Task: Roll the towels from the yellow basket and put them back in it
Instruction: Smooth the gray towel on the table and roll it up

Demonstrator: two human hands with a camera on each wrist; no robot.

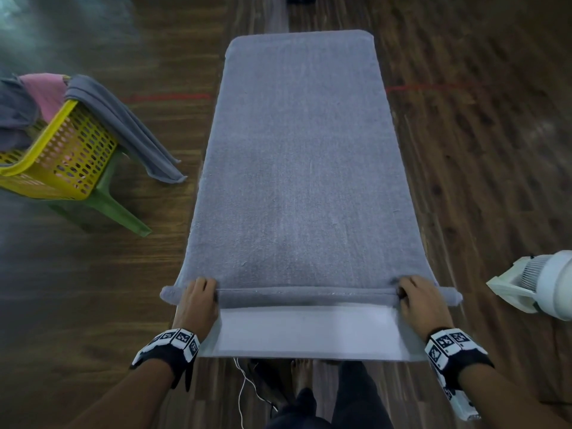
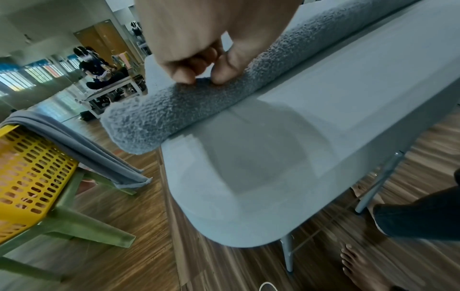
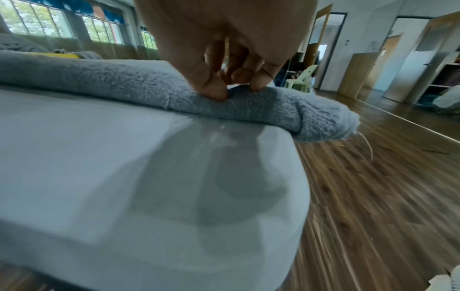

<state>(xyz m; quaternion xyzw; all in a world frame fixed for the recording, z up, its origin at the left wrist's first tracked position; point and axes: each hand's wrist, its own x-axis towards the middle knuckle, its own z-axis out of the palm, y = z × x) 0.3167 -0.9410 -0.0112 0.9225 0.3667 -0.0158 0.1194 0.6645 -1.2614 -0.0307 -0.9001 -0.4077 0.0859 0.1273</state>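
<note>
White table (image 1: 309, 332) on metal legs over brown wood floor (image 1: 479, 165). Green plastic stool (image 1: 117, 209) at left. White fan (image 1: 538, 283) at right edge. Thin white cable (image 1: 243, 394) below table.

You are in a large open hall, more a shared workroom than a home. Bare wood-plank floor (image 1: 464, 168) with a red line (image 1: 167, 97) runs wide around your white desk (image 1: 309, 332). Tall windows (image 3: 37, 19) line one wall, several doors (image 3: 408, 65) another, and other people (image 2: 99, 70) sit at a second desk.
</note>
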